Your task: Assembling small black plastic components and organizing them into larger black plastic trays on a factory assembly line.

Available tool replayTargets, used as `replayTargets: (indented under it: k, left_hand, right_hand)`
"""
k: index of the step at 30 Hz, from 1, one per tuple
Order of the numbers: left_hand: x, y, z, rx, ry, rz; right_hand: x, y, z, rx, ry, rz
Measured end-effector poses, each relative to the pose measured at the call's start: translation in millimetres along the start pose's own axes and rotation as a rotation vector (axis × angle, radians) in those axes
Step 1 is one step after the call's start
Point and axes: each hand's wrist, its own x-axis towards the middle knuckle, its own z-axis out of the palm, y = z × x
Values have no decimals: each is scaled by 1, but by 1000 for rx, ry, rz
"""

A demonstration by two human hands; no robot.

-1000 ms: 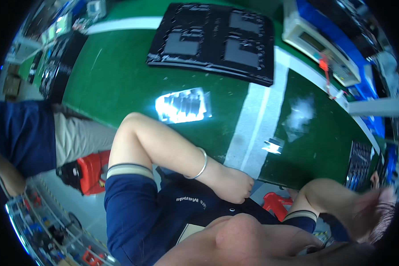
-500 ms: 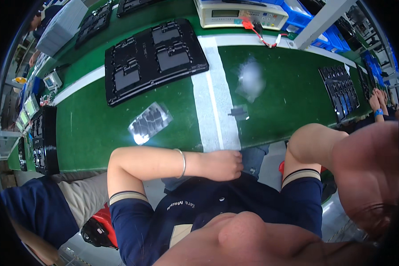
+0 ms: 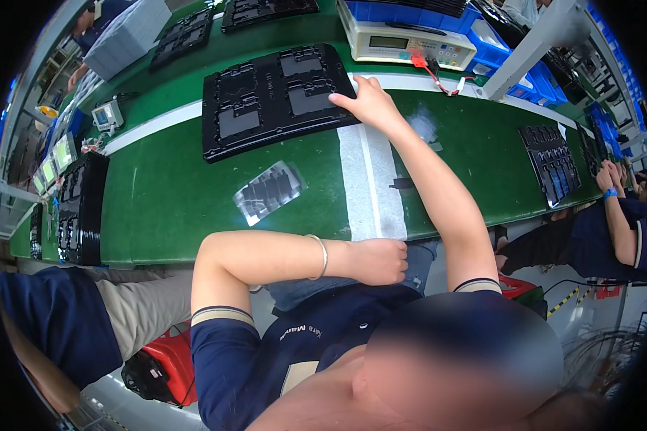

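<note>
My right hand (image 3: 370, 102) reaches across the green table to the right edge of a black moulded plastic tray (image 3: 269, 86). Its thumb and forefinger are spread, with the thumb tip over the tray's corner. Flat grey pieces lie in the tray's recesses. My left hand (image 3: 381, 262) is curled into a fist by the table's front edge, below the white strip (image 3: 356, 183); nothing shows in it, though its palm is hidden. A clear sheet with dark grey patches (image 3: 269, 192) lies in front of the tray. Beside my right forearm is a small dark strip (image 3: 401, 184).
A cream bench meter (image 3: 410, 47) with red and black leads stands at the back, near blue bins (image 3: 532, 82) and a metal post (image 3: 532, 50). Stacked black trays (image 3: 83, 208) sit at the left, another black tray (image 3: 551, 165) at the right. Co-workers sit on both sides.
My right arm has come down from beside my head and stretched forward to the tray. My left fist stays by the table edge. The whole view has shifted slightly.
</note>
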Motion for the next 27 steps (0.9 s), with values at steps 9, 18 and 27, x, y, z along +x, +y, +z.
replayTargets:
  k: [9,18,27]
  left_hand:
    - [0,-2,3,-8,24,4]
    - [-1,2,8,75,-47,-10]
    - [3,4,10,144,-168,-26]
  right_hand:
    - [31,-6,-19,186,-230,13]
    - [22,-25,-9,957,-197,296]
    - [16,-30,-6,1190,-296,275]
